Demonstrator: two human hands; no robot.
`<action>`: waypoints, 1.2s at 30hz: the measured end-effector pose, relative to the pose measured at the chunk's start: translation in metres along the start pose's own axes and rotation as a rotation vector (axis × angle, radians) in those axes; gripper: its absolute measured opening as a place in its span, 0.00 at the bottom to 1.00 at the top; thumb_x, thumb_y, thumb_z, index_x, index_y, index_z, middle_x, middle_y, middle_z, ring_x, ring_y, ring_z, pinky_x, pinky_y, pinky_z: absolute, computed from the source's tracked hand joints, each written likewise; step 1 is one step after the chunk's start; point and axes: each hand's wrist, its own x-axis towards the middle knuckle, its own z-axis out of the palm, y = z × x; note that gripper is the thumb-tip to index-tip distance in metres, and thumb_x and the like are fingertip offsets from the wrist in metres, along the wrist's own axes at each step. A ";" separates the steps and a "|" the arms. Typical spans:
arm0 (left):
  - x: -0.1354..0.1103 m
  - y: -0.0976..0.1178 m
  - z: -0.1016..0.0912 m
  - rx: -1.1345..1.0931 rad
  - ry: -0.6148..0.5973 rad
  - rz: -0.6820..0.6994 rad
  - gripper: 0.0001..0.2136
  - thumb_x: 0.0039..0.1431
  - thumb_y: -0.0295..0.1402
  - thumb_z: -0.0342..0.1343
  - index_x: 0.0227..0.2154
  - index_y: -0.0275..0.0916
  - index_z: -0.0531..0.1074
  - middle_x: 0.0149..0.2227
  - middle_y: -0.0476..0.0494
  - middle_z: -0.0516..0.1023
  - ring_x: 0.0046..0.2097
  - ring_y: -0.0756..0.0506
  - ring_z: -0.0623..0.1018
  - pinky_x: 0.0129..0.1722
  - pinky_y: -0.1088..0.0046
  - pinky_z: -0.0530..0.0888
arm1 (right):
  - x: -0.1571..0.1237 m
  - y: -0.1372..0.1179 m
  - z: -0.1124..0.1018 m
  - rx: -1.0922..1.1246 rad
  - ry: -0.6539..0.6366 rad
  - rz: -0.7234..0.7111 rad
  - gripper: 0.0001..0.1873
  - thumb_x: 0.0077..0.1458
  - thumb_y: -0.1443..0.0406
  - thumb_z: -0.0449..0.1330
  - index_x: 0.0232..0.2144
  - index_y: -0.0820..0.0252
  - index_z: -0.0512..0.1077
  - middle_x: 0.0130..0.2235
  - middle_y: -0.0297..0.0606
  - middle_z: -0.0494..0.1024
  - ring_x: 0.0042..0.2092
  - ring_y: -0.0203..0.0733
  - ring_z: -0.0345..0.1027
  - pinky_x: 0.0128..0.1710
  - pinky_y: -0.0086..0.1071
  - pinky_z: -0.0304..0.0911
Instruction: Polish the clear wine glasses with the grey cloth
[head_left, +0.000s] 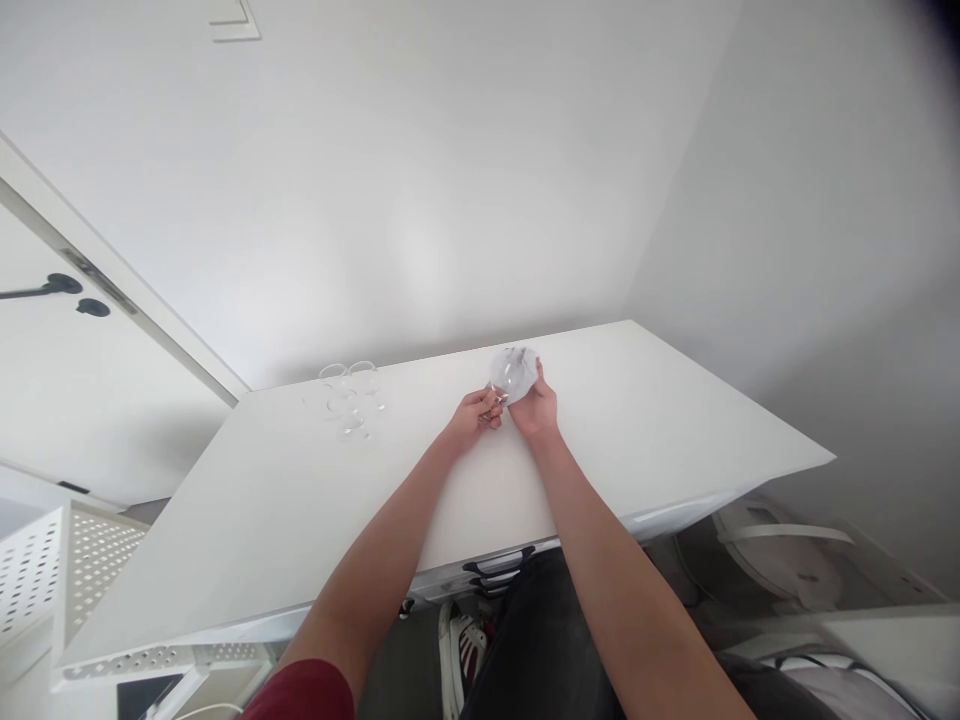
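Observation:
A clear stemmed glass is held tilted above the white tabletop, its bowl pointing up and away from me. My left hand has its fingers closed around the lower end, at the stem and foot. My right hand cups the bowl from the right through a thin whitish cloth. Whether the cloth also reaches inside the bowl, I cannot tell. More clear stemmed glasses stand to the left on the tabletop; their outlines are faint against the white.
The white tabletop backs onto a white wall. At left are a door with a black handle and a perforated white rack. Below the front edge are dark drawer handles; a transparent-sided bin is at lower right.

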 end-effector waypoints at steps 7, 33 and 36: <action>-0.005 0.003 0.005 0.377 0.214 0.258 0.20 0.59 0.53 0.60 0.34 0.37 0.74 0.23 0.50 0.68 0.25 0.51 0.68 0.30 0.71 0.68 | -0.004 0.002 0.008 -0.094 -0.115 0.054 0.24 0.59 0.44 0.61 0.41 0.58 0.74 0.37 0.41 0.79 0.38 0.47 0.73 0.34 0.40 0.70; -0.009 0.005 0.007 0.614 0.596 0.402 0.12 0.51 0.41 0.69 0.34 0.43 0.75 0.34 0.47 0.80 0.32 0.47 0.75 0.37 0.69 0.71 | -0.017 -0.002 0.027 -0.221 -0.109 -0.112 0.23 0.51 0.56 0.71 0.48 0.52 0.73 0.49 0.39 0.78 0.49 0.44 0.71 0.47 0.37 0.69; -0.009 0.005 0.009 0.623 0.566 0.403 0.13 0.49 0.41 0.71 0.32 0.43 0.75 0.33 0.47 0.79 0.32 0.47 0.74 0.37 0.69 0.70 | -0.016 -0.005 0.025 -0.178 -0.035 -0.163 0.24 0.50 0.57 0.72 0.48 0.52 0.73 0.49 0.38 0.78 0.49 0.43 0.71 0.46 0.36 0.70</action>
